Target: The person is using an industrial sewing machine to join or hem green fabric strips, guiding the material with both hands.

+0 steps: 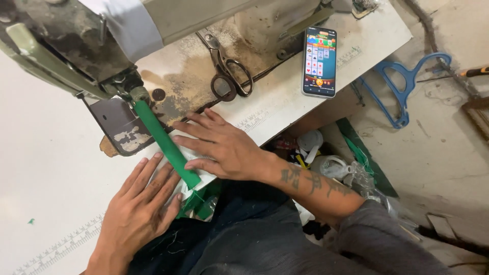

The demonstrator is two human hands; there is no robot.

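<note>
Two bare hands flatten a green fabric strip on a sewing machine counter.

The green strip [164,138] runs from under the sewing machine's presser foot [133,91] down to the near edge of the white counter [46,168], where its folded end drops out of sight against dark cloth in the lap. The left hand [138,206] lies flat beside the strip, fingers spread and clasping nothing; its wrist is cut off by the frame. The right hand [221,147] presses from the other side, fingers splayed, its grip apart, fingertips touching white fabric under the strip. The needle itself is hidden by the machine head [61,40]. Scissors [229,74] and a lit phone [319,62] rest farther back; the heap beneath the counter is too jumbled to identify.
</note>
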